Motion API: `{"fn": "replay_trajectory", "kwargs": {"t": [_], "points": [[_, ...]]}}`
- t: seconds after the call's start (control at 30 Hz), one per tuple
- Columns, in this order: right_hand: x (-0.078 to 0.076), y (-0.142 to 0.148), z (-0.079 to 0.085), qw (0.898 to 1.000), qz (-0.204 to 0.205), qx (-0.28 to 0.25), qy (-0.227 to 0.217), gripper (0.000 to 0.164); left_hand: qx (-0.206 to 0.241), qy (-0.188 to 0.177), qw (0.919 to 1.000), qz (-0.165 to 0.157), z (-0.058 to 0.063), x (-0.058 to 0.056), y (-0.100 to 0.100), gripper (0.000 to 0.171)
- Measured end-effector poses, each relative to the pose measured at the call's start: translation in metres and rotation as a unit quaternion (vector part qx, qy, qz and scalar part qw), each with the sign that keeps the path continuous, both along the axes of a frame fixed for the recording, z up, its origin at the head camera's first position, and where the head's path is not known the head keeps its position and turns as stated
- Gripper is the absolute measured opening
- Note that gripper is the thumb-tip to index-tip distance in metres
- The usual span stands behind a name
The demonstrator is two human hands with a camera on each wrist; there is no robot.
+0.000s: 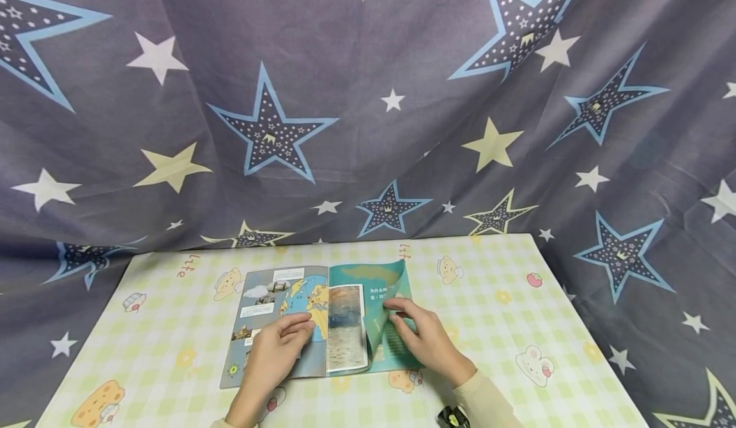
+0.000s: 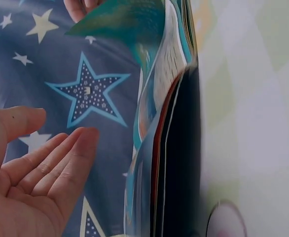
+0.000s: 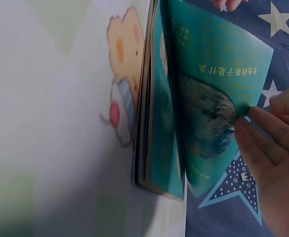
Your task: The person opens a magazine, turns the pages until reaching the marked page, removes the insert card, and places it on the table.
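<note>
An open picture book (image 1: 313, 361) lies on the table; its left page is grey with a map, and its right side is teal with a photo of water. My right hand (image 1: 422, 335) pinches the outer edge of a teal page (image 3: 223, 44), which curves up off the pages under it. A round picture shows on that page's underside in the right wrist view. Over the left page, my left hand (image 1: 278, 348) hovers with loosely extended fingers. In the left wrist view this hand (image 2: 46, 173) holds nothing, its thumb apart from the fingers.
A table (image 1: 172, 364) with a green-and-white checked cartoon cover carries the book. Behind it hangs a dark curtain (image 1: 356, 128) printed with stars. A small black object (image 1: 453, 416) sits by the right sleeve at the near edge.
</note>
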State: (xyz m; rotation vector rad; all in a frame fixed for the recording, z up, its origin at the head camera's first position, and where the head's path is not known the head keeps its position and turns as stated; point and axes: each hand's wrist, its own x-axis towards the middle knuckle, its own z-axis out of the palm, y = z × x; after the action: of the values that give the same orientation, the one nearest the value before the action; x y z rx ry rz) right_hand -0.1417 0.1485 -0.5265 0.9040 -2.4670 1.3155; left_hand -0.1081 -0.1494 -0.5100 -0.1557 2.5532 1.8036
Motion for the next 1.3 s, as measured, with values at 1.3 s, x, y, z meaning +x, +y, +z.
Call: {"fn": "replay_trajectory", "kwargs": {"t": [1.3], "points": [[0.010,0.002,0.005,0.995,0.017,0.056,-0.076,0.053,0.182,-0.063,0.9805,0.040,-0.015,-0.004,0.002,0.032]]}}
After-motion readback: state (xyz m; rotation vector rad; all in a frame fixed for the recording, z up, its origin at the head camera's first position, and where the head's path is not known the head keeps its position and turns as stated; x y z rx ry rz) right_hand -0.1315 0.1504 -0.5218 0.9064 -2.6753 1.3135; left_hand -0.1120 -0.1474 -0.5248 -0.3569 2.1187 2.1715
